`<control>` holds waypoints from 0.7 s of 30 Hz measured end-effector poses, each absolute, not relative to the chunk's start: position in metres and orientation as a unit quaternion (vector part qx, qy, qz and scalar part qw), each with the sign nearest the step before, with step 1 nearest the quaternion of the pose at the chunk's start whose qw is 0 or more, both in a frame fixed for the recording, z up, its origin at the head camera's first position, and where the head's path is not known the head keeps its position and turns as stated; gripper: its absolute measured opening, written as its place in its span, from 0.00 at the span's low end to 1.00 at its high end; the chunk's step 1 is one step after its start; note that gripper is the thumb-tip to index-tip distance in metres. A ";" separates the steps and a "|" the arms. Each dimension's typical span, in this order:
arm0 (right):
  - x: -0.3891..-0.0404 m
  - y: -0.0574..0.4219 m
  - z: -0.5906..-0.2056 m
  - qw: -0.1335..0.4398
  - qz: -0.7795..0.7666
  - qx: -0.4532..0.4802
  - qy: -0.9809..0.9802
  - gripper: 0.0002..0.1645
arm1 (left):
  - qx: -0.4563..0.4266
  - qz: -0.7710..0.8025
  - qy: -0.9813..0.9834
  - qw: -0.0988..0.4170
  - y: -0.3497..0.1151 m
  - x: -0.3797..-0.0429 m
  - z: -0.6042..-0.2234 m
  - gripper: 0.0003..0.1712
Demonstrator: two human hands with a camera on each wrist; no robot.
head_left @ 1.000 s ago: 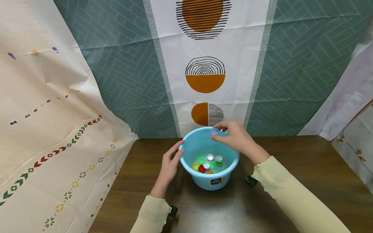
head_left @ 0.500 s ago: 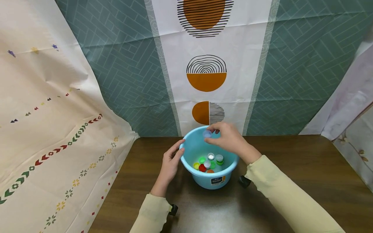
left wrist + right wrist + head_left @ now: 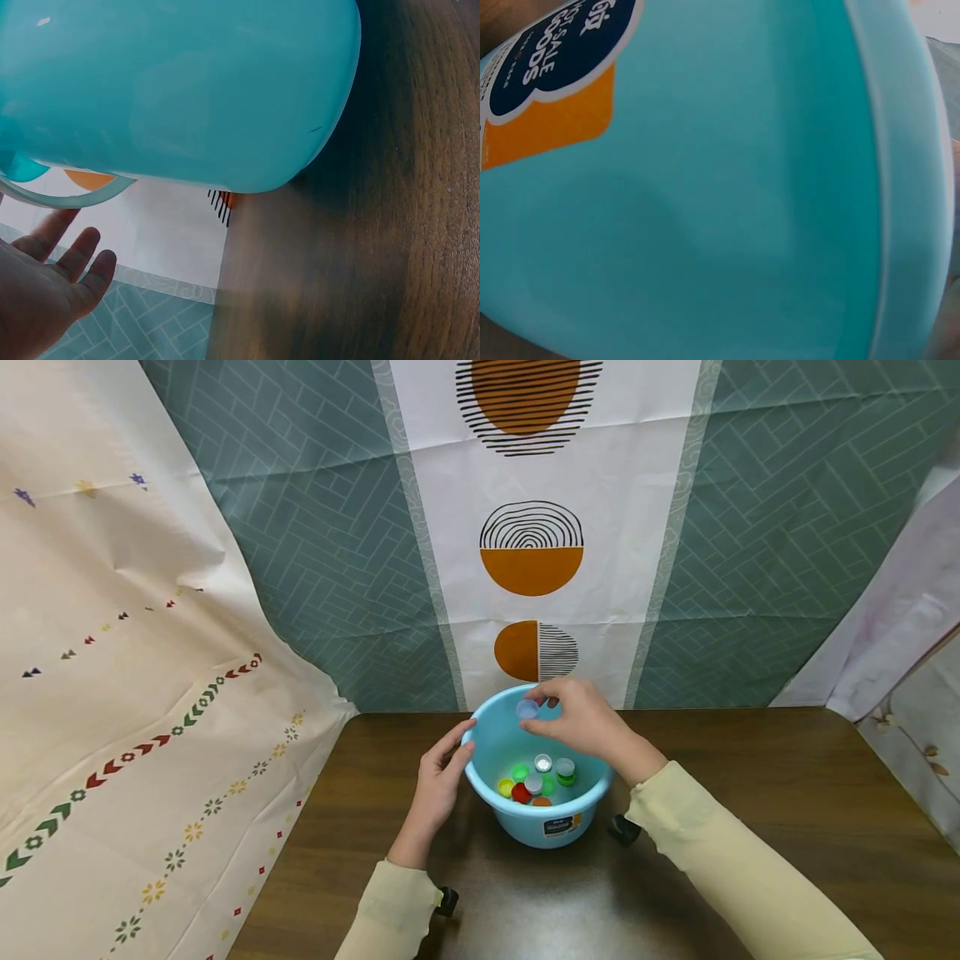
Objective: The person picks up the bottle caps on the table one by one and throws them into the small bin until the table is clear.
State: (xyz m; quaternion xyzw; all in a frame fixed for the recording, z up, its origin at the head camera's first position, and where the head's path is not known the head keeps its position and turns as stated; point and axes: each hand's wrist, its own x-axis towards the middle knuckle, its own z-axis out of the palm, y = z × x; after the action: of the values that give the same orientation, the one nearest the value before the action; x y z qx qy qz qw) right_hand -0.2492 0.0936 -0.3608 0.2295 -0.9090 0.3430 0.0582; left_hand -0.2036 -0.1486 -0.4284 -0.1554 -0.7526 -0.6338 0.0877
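Observation:
A light blue plastic tub [image 3: 487, 739] stands on the brown table. Inside lie several bottle-cap-like rounds: white [image 3: 543, 763], yellow [image 3: 506, 788], red [image 3: 521, 792], green [image 3: 520, 772] and orange. Over the tub's far inside, my right hand [image 3: 588, 722] pinches a translucent pale blue cap [image 3: 528, 709] between thumb and fingers. My left hand [image 3: 437, 778] touches the tub's left rim with thumb and fingertips. In the left wrist view its other fingers [image 3: 96, 281] spread loosely off the rim. The tub's outer wall [image 3: 727, 187] fills the right wrist view, mostly hiding that hand.
The dark wood table [image 3: 720, 852] extends to both sides of the tub. Behind it hangs a patterned green and white cloth [image 3: 405, 635]. A cream cloth [image 3: 150, 693] borders the table's left. Black wrist bands [image 3: 624, 831] show under both sleeves.
The right hand has moved left over the tub with the translucent cap, coming in from the right rim. The left hand has stayed on the rim.

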 end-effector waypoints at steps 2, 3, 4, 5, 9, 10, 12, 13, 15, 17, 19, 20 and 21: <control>-0.249 0.094 -0.361 0.057 0.342 0.229 -0.909 0.26 | -0.156 -0.634 -0.753 0.086 -0.148 -0.204 -0.428 0.22; -0.249 0.094 -0.361 0.056 0.343 0.229 -0.909 0.26 | -0.156 -0.633 -0.753 0.085 -0.148 -0.204 -0.428 0.22; -0.249 0.094 -0.361 0.055 0.342 0.228 -0.910 0.27 | -0.156 -0.633 -0.753 0.083 -0.148 -0.203 -0.428 0.22; -0.248 0.094 -0.361 0.055 0.341 0.228 -0.910 0.27 | -0.157 -0.634 -0.753 0.082 -0.148 -0.203 -0.428 0.23; -0.248 0.094 -0.360 0.056 0.336 0.227 -0.912 0.27 | -0.155 -0.631 -0.755 0.081 -0.148 -0.203 -0.427 0.22; -0.248 0.094 -0.360 0.057 0.335 0.227 -0.913 0.27 | -0.155 -0.631 -0.756 0.081 -0.148 -0.203 -0.426 0.22; -0.248 0.094 -0.360 0.058 0.335 0.228 -0.912 0.27 | -0.154 -0.629 -0.758 0.082 -0.148 -0.203 -0.426 0.22; -0.249 0.095 -0.360 0.058 0.336 0.229 -0.912 0.27 | -0.153 -0.629 -0.758 0.082 -0.148 -0.203 -0.426 0.22; -0.249 0.095 -0.360 0.060 0.338 0.229 -0.911 0.26 | -0.153 -0.629 -0.758 0.082 -0.148 -0.203 -0.426 0.22; -0.249 0.096 -0.360 0.063 0.339 0.231 -0.910 0.26 | -0.154 -0.630 -0.757 0.083 -0.148 -0.204 -0.427 0.22; -0.249 0.097 -0.360 0.067 0.339 0.231 -0.910 0.26 | -0.154 -0.630 -0.757 0.085 -0.148 -0.204 -0.427 0.22; -0.249 0.098 -0.360 0.069 0.338 0.230 -0.910 0.26 | -0.154 -0.630 -0.756 0.085 -0.148 -0.204 -0.427 0.22; -0.249 0.098 -0.360 0.071 0.339 0.230 -0.909 0.26 | -0.155 -0.631 -0.755 0.086 -0.148 -0.204 -0.427 0.22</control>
State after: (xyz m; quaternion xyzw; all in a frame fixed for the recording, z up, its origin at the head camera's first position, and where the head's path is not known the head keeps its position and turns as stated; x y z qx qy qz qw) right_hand -0.2491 0.0985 -0.3604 0.2302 -0.9093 0.3394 0.0706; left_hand -0.2037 -0.1484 -0.4273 -0.1546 -0.7555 -0.6309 0.0859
